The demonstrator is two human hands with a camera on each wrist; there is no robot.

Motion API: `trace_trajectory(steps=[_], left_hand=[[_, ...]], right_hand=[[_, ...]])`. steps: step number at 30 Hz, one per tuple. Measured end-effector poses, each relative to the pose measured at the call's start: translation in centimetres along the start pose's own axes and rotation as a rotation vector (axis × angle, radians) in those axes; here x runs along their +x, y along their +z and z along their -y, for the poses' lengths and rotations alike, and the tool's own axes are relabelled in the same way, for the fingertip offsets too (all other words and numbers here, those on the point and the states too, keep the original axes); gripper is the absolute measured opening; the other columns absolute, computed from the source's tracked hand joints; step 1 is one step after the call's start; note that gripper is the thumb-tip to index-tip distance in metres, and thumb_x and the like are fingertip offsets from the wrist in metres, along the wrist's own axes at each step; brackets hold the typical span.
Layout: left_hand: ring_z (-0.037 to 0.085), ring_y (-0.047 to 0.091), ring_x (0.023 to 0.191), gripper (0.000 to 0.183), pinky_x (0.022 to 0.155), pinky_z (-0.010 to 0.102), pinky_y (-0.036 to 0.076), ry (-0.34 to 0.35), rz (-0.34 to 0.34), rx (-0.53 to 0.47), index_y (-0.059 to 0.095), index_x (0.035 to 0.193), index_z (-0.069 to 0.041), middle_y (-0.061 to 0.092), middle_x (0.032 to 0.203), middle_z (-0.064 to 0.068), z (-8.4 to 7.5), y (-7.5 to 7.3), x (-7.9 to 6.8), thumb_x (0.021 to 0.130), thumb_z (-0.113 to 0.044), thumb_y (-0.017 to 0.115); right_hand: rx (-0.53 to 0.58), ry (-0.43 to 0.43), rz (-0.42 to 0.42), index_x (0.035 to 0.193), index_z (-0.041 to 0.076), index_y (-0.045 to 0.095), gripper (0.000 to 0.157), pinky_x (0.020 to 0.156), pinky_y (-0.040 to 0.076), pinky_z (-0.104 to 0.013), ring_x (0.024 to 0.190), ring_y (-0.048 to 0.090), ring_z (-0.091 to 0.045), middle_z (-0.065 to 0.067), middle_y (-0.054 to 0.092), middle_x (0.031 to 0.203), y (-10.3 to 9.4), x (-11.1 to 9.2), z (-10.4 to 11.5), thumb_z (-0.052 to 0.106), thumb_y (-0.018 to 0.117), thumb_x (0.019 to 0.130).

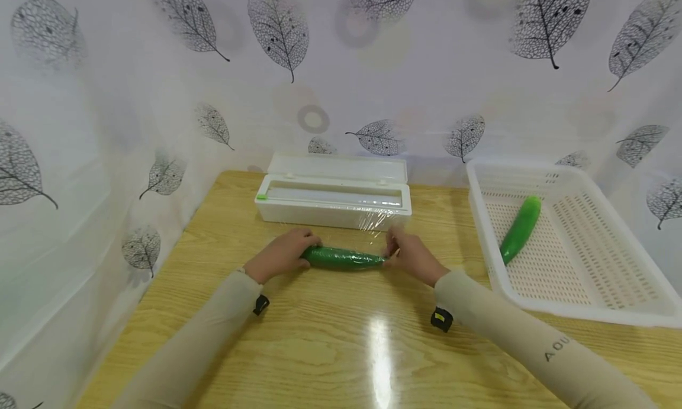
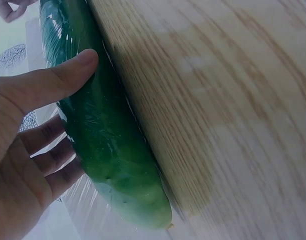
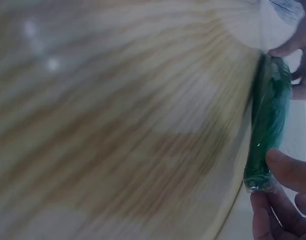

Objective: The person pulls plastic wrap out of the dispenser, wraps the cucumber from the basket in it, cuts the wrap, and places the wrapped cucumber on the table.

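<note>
**Wrapped cucumber point(image 1: 343, 258) held towards both ends on the counter point(image 1: 309, 350)**

A leaf-printed curtain point(image 1: 426, 83) stands beyond the wood-grained counter. At the right sits a white basket point(image 1: 591, 311), a second cucumber point(image 1: 522, 228) lying in its left part. At the far middle is a long white box point(image 1: 319, 215), lid raised, a film roll point(image 1: 335, 197) inside; clear film point(image 1: 375, 221) hangs over the right of its front. Nearer than the box, the left hand's point(image 1: 285, 252) grip is clamped round the wrapped cucumber's left part, thumb near, fingers far. The right hand's point(image 1: 412, 256) grip pinches its right end between thumb and fingers. A small black device point(image 1: 441, 319) sits at each wrist.
</note>
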State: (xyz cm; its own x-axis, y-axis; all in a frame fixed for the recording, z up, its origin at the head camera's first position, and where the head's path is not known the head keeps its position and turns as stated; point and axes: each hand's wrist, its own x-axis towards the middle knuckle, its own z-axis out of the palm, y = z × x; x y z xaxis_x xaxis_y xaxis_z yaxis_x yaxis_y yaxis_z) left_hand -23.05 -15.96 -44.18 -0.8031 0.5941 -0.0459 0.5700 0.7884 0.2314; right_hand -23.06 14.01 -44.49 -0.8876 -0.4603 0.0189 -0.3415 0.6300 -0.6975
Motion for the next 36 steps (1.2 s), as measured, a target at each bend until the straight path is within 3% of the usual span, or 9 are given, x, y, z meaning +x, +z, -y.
trace_trajectory(steps=[3,8,10,13,16,21,26,31,36], left_hand=[[0.023,0.056,0.108,0.047,0.094,0.039,0.049,-0.005,-0.001,-0.008,0.059,0.118,-0.012,0.058,0.116,0.009,0.0,0.0,0.1,0.075,-0.018,0.078],[0.022,0.057,0.106,0.048,0.093,0.039,0.049,-0.010,-0.007,-0.025,0.060,0.119,-0.012,0.059,0.113,0.008,0.0,0.0,0.0,0.075,-0.017,0.078],[0.022,0.057,0.106,0.048,0.093,0.038,0.049,-0.014,-0.007,-0.034,0.060,0.119,-0.012,0.059,0.113,0.008,0.0,-0.1,0.0,0.075,-0.017,0.078],[0.022,0.057,0.105,0.049,0.093,0.038,0.049,-0.014,-0.009,-0.047,0.060,0.120,-0.012,0.059,0.113,0.008,0.1,-0.1,0.0,0.075,-0.017,0.078],[0.021,0.057,0.104,0.049,0.092,0.038,0.049,-0.007,-0.018,-0.055,0.061,0.121,-0.012,0.060,0.112,0.007,0.2,0.0,0.0,0.075,-0.017,0.077],[0.021,0.058,0.102,0.049,0.089,0.037,0.050,0.027,-0.036,-0.018,0.060,0.124,-0.013,0.060,0.111,0.008,0.6,0.3,-0.1,0.078,-0.019,0.075],[0.025,0.057,0.108,0.057,0.092,0.039,0.050,0.039,-0.040,-0.001,0.053,0.131,-0.010,0.059,0.118,0.011,0.7,0.4,-0.1,0.079,-0.019,0.074],[0.031,0.054,0.118,0.073,0.099,0.044,0.046,0.005,-0.044,-0.046,0.040,0.141,-0.012,0.056,0.128,0.015,0.5,0.4,-0.1,0.077,-0.014,0.076],[0.029,0.051,0.115,0.067,0.100,0.044,0.044,-0.002,-0.057,0.009,0.046,0.136,-0.014,0.051,0.125,0.014,-0.4,0.6,-0.1,0.077,-0.019,0.078]], right_hand=[[-0.173,-0.097,-0.021,0.079,0.009,0.050,0.029,0.070,0.055,-0.029,0.081,0.066,-0.018,-0.002,0.066,0.078,0.1,-0.4,0.4,0.002,0.077,0.072],[-0.462,-0.320,-0.076,0.069,0.011,0.042,0.036,0.056,0.047,-0.023,0.060,0.053,-0.009,0.002,0.053,0.061,0.3,-0.9,0.8,0.009,0.077,0.072],[-0.512,-0.390,-0.091,0.070,0.010,0.041,0.036,0.053,0.044,-0.022,0.056,0.047,-0.008,0.001,0.051,0.060,0.3,-1.0,0.7,0.008,0.076,0.072],[-0.539,-0.448,-0.083,0.076,0.009,0.045,0.032,0.055,0.048,-0.021,0.061,0.055,-0.008,0.000,0.056,0.067,0.3,-0.9,0.6,0.005,0.076,0.072],[-0.569,-0.474,-0.046,0.088,0.006,0.054,0.028,0.060,0.052,-0.022,0.070,0.061,-0.014,-0.004,0.059,0.081,0.3,-0.8,0.6,0.001,0.076,0.072],[-0.664,-0.488,0.025,0.110,0.003,0.061,0.039,0.071,0.055,-0.026,0.086,0.062,-0.019,-0.011,0.059,0.101,0.7,-0.3,0.5,0.006,0.077,0.074],[-0.708,-0.469,0.039,0.117,0.002,0.059,0.045,0.075,0.055,-0.030,0.090,0.060,-0.021,-0.011,0.061,0.101,1.1,-0.1,0.7,0.010,0.076,0.076],[-0.773,-0.484,0.039,0.128,0.009,0.056,0.048,0.063,0.051,-0.027,0.078,0.056,-0.016,-0.008,0.058,0.095,1.3,0.3,0.9,0.004,0.070,0.082],[-0.824,-0.484,0.043,0.127,0.013,0.058,0.045,0.057,0.048,-0.025,0.071,0.052,-0.014,-0.007,0.057,0.091,1.6,0.5,0.8,0.003,0.067,0.084]])
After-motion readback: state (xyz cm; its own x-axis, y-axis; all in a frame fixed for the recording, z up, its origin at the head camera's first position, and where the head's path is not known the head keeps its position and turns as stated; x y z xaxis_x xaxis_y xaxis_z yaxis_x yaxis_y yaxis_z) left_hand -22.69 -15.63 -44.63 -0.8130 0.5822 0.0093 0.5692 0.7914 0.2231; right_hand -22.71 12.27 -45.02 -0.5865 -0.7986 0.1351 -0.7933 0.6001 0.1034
